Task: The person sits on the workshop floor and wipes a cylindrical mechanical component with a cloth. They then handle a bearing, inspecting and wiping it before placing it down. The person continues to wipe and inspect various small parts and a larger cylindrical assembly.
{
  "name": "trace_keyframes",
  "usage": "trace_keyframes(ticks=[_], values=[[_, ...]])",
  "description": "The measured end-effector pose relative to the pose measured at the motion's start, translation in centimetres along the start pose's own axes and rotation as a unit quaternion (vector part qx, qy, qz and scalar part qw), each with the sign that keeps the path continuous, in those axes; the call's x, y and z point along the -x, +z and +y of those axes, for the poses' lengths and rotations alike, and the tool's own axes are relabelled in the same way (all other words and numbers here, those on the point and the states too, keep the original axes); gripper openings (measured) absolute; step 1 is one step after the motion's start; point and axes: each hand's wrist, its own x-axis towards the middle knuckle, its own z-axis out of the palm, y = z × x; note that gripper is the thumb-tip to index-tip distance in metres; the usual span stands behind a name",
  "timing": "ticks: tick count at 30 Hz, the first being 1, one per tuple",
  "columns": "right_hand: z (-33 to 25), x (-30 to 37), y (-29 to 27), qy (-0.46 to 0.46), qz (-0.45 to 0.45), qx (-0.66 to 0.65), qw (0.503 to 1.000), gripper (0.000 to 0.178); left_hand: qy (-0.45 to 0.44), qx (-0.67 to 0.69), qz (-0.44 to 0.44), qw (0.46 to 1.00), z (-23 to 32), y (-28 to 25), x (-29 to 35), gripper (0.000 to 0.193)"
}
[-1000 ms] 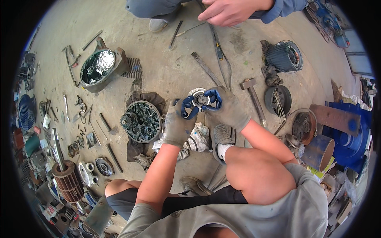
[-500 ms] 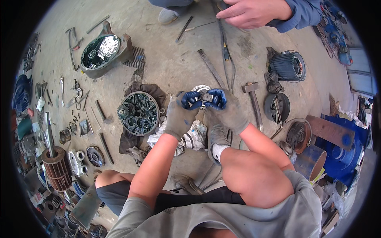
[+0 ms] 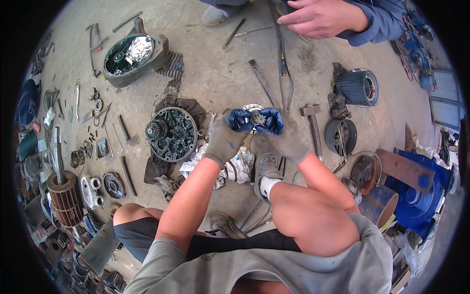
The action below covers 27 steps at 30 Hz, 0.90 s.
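Note:
Between both gloved hands, in front of my knees, is a small round metal part (image 3: 258,119) with a toothed, gear-like centre. My left hand (image 3: 228,137) has its blue glove fingertips curled against the part's left side. On the opposite side, the blue fingertips of my right hand (image 3: 280,135) grip it too. A pale metal ring with a notched rim (image 3: 252,106) shows just beyond the fingers; whether it belongs to the held part I cannot tell. Left of my hands, an oily round gear housing (image 3: 171,133) with several gears inside lies on a dark cloth.
A hammer (image 3: 313,128) and a flat metal bar (image 3: 263,83) lie on the floor. Farther off are an open green housing (image 3: 128,55) and a wire-wound stator (image 3: 356,88). A rotor with a shaft (image 3: 65,198) stands at left. Another person's hand (image 3: 324,18) is at the top.
The whole view has shifted slightly. My hands stay together around the round part, whose toothed centre now shows a little more.

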Motion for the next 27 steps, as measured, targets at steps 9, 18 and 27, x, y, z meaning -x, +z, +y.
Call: trace_keyframes(ticks=[9,18,27], values=[[-1.6,-1.1,-1.9,-0.05,0.003,0.18,0.982,0.053,0.117,-0.227,-0.012,0.967,3.2,-1.0,0.1,0.043],[-1.2,-0.6,-1.0,-0.073,-0.006,0.126,0.989,0.05,0.016,-0.151,-0.064,0.986,4.2,-2.2,-1.5,0.037],[0.0,-0.8,-0.7,-0.064,-0.019,0.117,0.991,0.058,0.002,-0.113,-0.096,0.989,3.9,-2.6,-2.2,0.039]])
